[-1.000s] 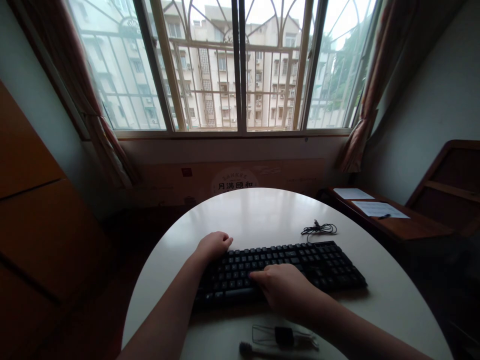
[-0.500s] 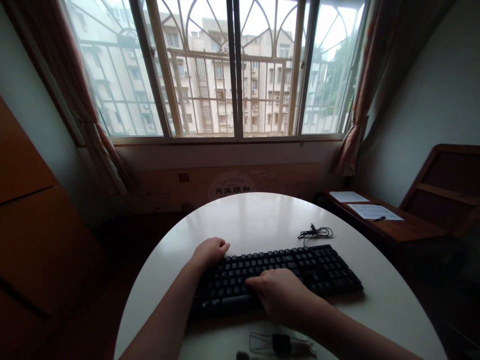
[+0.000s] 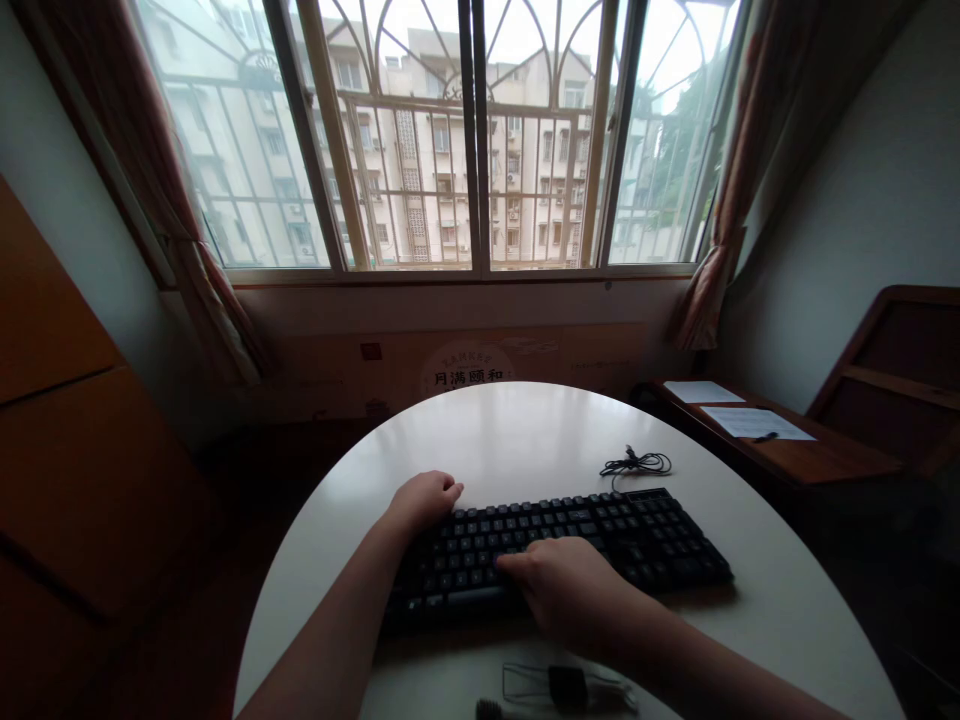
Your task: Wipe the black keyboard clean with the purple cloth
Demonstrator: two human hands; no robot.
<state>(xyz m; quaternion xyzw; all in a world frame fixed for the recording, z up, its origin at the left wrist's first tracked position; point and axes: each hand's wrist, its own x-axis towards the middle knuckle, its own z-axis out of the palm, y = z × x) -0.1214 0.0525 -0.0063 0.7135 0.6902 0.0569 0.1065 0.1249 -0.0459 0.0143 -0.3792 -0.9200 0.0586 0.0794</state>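
Observation:
A black keyboard point(image 3: 555, 545) lies on the white round table point(image 3: 517, 430), its coiled cable point(image 3: 637, 463) behind it. My left hand point(image 3: 426, 500) is closed at the keyboard's far left corner, its fingers curled against that edge. Over the middle keys, my right hand point(image 3: 562, 585) is closed in a pinch with its fingertips down at the key tops. Whatever is between those fingers, if anything, is hidden. Nearer to me lies a wire tool with a black block point(image 3: 568, 687). The dark bristly end of a brush point(image 3: 489, 709) shows at the bottom edge.
To the right stands a wooden chair or bench point(image 3: 847, 460) with printed papers point(image 3: 757, 422) and a dark pen on it. A barred window point(image 3: 480, 150) with curtains point(image 3: 709, 280) is ahead. On the left is a wooden cabinet point(image 3: 60, 430).
The whole view has shifted slightly, so things sit a little further right. Both hands keep practically the same place and pose on the keyboard.

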